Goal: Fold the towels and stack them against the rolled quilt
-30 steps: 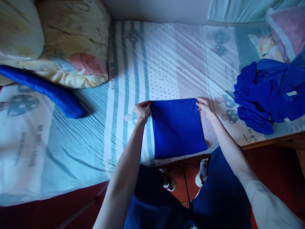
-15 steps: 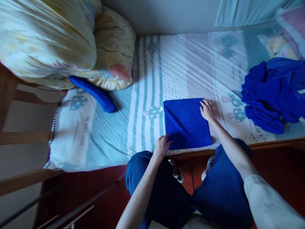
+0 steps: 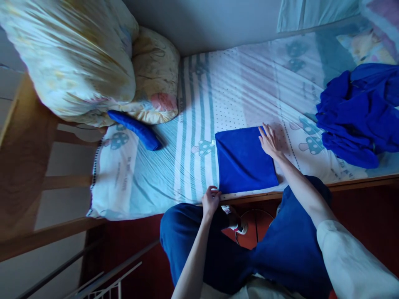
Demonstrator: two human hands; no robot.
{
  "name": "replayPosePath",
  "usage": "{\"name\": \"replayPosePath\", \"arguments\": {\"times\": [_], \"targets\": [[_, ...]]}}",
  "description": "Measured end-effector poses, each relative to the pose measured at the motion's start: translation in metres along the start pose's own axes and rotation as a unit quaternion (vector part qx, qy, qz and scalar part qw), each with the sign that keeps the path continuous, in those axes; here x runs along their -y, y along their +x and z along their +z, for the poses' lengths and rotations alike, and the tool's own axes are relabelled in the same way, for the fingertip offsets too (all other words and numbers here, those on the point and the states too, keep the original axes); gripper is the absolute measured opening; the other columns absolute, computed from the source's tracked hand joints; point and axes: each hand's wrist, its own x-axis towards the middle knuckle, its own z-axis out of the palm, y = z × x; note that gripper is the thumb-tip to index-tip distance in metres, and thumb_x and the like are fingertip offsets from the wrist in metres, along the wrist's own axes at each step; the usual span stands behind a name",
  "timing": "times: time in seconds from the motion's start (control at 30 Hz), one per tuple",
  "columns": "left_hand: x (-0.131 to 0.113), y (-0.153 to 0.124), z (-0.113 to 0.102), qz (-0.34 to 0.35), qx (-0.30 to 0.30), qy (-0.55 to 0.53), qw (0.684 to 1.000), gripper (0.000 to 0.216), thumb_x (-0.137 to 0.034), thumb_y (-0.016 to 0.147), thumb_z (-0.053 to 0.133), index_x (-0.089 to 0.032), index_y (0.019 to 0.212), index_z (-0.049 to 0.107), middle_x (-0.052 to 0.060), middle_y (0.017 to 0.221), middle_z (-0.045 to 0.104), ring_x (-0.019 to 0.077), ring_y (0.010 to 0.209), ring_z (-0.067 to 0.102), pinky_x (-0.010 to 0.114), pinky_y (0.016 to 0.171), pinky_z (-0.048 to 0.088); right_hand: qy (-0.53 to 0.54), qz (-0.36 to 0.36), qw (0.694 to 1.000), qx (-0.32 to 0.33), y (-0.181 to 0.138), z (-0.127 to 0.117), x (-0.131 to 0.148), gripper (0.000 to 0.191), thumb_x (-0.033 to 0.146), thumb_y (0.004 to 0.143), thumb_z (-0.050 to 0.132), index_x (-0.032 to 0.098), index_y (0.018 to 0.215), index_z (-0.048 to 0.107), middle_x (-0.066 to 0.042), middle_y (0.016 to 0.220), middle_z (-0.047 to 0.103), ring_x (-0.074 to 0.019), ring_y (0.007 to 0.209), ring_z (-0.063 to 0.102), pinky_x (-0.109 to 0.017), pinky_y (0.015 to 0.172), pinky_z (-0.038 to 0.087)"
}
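A blue cloth point(image 3: 246, 162), folded into a flat square, lies at the front edge of the bed, with a small white tag on its left side. My right hand point(image 3: 269, 140) rests at its far right corner, fingers spread and stretched out. At the near left corner, my left hand point(image 3: 211, 200) has its fingers curled, with thumb and fingertips closed on the corner. The square's surface shows a slight diagonal crease.
On the left lies a rolled blue cloth point(image 3: 137, 129) beside a yellow floral pillow point(image 3: 158, 74) and bulky bedding point(image 3: 93, 54). A crumpled blue cloth heap point(image 3: 358, 116) sits at right. A wooden bed rail point(image 3: 62, 234) and metal rack point(image 3: 109, 278) stand left.
My left hand has slid down from the square's left edge to its near corner. The fingers of my right hand have spread and straightened. The view has shifted slightly left.
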Motion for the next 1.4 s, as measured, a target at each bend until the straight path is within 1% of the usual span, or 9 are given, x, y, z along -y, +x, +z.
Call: {"name": "replayPosePath", "arguments": {"times": [0.13, 0.37, 0.5, 0.6, 0.77, 0.9, 1.1, 1.23, 1.4], "targets": [[0.004, -0.002, 0.001, 0.006, -0.022, 0.035, 0.999, 0.014, -0.020, 0.076, 0.060, -0.025, 0.088, 0.056, 0.003, 0.079, 0.074, 0.0228, 0.075, 0.073, 0.030, 0.071, 0.049, -0.017, -0.028, 0.999, 0.035, -0.008, 0.006, 0.008, 0.061, 0.043, 0.105, 0.032, 0.017, 0.160, 0.034, -0.011, 0.169, 0.026, -0.0313, 0.157, 0.018, -0.054, 0.127, 0.015], [0.005, -0.007, 0.001, 0.050, -0.022, 0.184, 0.981, 0.023, -0.011, 0.079, 0.054, -0.024, 0.096, 0.063, 0.007, 0.085, 0.074, 0.0276, 0.088, 0.071, 0.034, 0.075, 0.048, -0.035, -0.016, 0.999, 0.025, -0.011, 0.010, 0.006, 0.064, 0.046, 0.105, 0.029, 0.014, 0.161, 0.030, -0.011, 0.170, 0.020, -0.0279, 0.159, 0.013, -0.052, 0.129, 0.010], [-0.011, 0.004, 0.009, 0.163, -0.092, 0.224, 0.957, 0.038, -0.021, 0.089, 0.051, -0.020, 0.125, 0.065, 0.017, 0.122, 0.069, 0.0338, 0.119, 0.062, 0.046, 0.097, 0.049, -0.037, 0.003, 0.999, 0.018, -0.016, 0.006, 0.024, 0.066, 0.045, 0.105, 0.034, 0.012, 0.162, 0.027, -0.013, 0.171, 0.017, -0.0321, 0.159, 0.009, -0.059, 0.128, 0.007], [-0.039, 0.028, 0.030, 0.255, -0.101, 0.192, 0.942, 0.052, -0.034, 0.096, 0.047, -0.019, 0.146, 0.052, 0.017, 0.154, 0.048, 0.0340, 0.147, 0.039, 0.051, 0.117, 0.037, -0.031, -0.011, 0.999, 0.018, -0.040, 0.010, 0.052, 0.066, 0.042, 0.104, 0.037, 0.012, 0.162, 0.027, -0.013, 0.171, 0.017, -0.0310, 0.159, 0.008, -0.058, 0.128, 0.007], [-0.086, 0.090, 0.063, 0.342, -0.038, 0.141, 0.928, 0.065, -0.042, 0.098, 0.043, -0.015, 0.157, 0.037, 0.014, 0.167, 0.028, 0.0313, 0.158, 0.012, 0.055, 0.128, 0.013, -0.021, -0.003, 0.999, 0.047, -0.111, 0.029, 0.077, 0.063, 0.040, 0.104, 0.036, 0.013, 0.160, 0.031, -0.013, 0.169, 0.023, -0.0273, 0.158, 0.017, -0.051, 0.129, 0.014], [-0.101, 0.134, 0.063, 0.332, -0.058, 0.097, 0.937, 0.067, -0.044, 0.098, 0.042, -0.014, 0.158, 0.036, 0.013, 0.169, 0.022, 0.0299, 0.159, 0.006, 0.054, 0.129, 0.005, -0.037, 0.087, 0.995, 0.001, -0.147, 0.034, 0.064, 0.066, 0.042, 0.104, 0.034, 0.014, 0.163, 0.023, -0.014, 0.168, 0.024, -0.0281, 0.157, 0.021, -0.054, 0.128, 0.015], [-0.112, 0.177, 0.049, 0.333, -0.066, 0.062, 0.939, 0.067, -0.046, 0.097, 0.045, -0.017, 0.157, 0.038, 0.012, 0.170, 0.021, 0.0300, 0.159, 0.007, 0.055, 0.129, 0.002, -0.054, 0.118, 0.992, -0.008, -0.148, 0.035, 0.055, 0.068, 0.040, 0.103, 0.034, 0.013, 0.164, 0.019, -0.015, 0.168, 0.022, -0.0282, 0.157, 0.022, -0.053, 0.128, 0.016], [-0.111, 0.175, 0.053, 0.340, -0.088, 0.079, 0.933, 0.066, -0.046, 0.099, 0.041, -0.014, 0.157, 0.038, 0.013, 0.169, 0.022, 0.0301, 0.159, 0.005, 0.056, 0.129, 0.003, -0.073, 0.111, 0.991, -0.013, -0.142, 0.036, 0.058, 0.068, 0.040, 0.103, 0.035, 0.012, 0.163, 0.021, -0.016, 0.169, 0.021, -0.0287, 0.157, 0.018, -0.054, 0.128, 0.012], [-0.089, 0.124, 0.073, 0.368, -0.078, 0.130, 0.917, 0.067, -0.045, 0.101, 0.037, -0.009, 0.158, 0.034, 0.017, 0.169, 0.018, 0.0310, 0.159, 0.006, 0.056, 0.129, 0.009, -0.084, 0.088, 0.992, -0.019, -0.102, 0.038, 0.056, 0.065, 0.041, 0.105, 0.034, 0.011, 0.162, 0.026, -0.016, 0.169, 0.019, -0.0310, 0.158, 0.012, -0.060, 0.126, 0.006]]}}
